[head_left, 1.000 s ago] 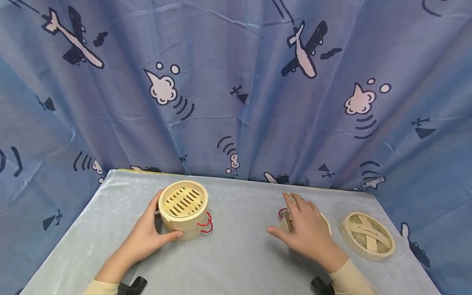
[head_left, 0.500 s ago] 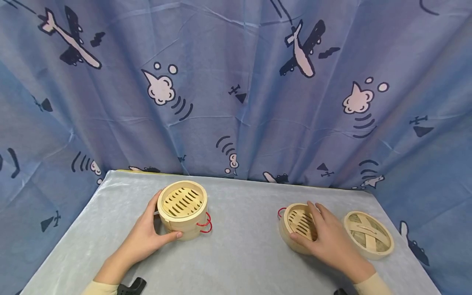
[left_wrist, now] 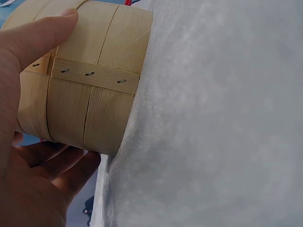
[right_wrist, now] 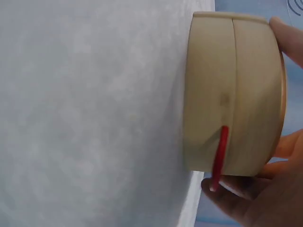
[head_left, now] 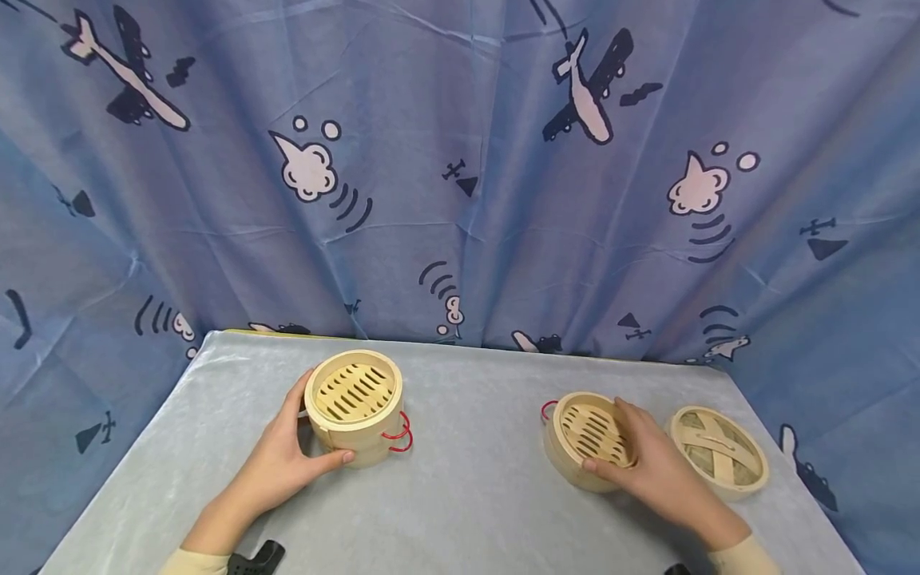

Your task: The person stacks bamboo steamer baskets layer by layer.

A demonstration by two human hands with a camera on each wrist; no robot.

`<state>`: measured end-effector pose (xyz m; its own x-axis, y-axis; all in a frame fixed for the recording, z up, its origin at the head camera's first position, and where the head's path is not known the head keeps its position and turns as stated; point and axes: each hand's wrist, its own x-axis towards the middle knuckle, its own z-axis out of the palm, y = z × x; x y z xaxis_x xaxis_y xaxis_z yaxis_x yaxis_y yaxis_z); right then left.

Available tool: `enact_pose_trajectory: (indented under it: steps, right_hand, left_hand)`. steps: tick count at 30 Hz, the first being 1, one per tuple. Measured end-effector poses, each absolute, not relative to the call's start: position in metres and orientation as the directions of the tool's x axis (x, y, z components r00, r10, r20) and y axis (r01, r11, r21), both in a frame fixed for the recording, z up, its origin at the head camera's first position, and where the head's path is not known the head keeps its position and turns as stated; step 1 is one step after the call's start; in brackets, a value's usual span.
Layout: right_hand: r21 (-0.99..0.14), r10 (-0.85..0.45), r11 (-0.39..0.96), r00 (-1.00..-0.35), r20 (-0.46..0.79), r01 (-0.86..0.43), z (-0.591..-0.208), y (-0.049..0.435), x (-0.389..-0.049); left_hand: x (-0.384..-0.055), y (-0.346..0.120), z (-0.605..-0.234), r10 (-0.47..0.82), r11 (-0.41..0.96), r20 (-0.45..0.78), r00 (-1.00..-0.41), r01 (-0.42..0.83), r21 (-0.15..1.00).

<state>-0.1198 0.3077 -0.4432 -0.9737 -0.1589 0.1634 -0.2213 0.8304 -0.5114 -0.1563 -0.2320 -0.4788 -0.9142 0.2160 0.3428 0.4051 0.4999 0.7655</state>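
Observation:
On the left side of the table, my left hand (head_left: 280, 463) grips a stack of bamboo steamer baskets (head_left: 368, 444) whose slatted floor faces up. Its thumb presses the near wall of the stack (left_wrist: 113, 38), and the other fingers reach round the far side. Red loops (head_left: 402, 439) stick out from the stack's right side. Toward the right, my right hand (head_left: 664, 475) holds a single bamboo steamer basket (head_left: 564, 457) by its right side, thumb in front and fingers behind. A red loop (right_wrist: 219, 158) hangs from this basket's wall in the right wrist view.
A round bamboo lid (head_left: 722, 451) with crossed strips lies just right of the single basket, partly behind my right hand. A pale cloth covers the table (head_left: 460, 495), and a blue patterned curtain (head_left: 460, 200) hangs along its back edge.
My right hand has moved from over the single basket to its right side and closed round it. The left hand keeps its hold on the stack.

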Motion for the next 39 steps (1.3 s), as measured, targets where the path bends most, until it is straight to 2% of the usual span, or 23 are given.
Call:
enact_pose_trajectory:
  steps: [7,32,39]
  right_hand:
    - [-0.543,-0.133,0.813,-0.975,0.175,-0.209,-0.4439,0.3099,-0.1218]
    - [-0.484,-0.123,0.851,-0.973,0.195,-0.204,-0.4399,0.3094,-0.1229]
    - [-0.503,-0.108,0.841,-0.973,0.203,-0.198,-0.4391,0.3087,-0.1225]
  left_hand:
    - [-0.1575,-0.2326,-0.4798,0.221,0.492,0.347,-0.911,0.411,0.767]
    - [-0.1572,-0.2324,-0.4778,0.225,0.491,0.354,-0.908,0.42,0.763]
    - [-0.1575,-0.2332,-0.4788,0.225,0.486,0.351,-0.909,0.417,0.769]
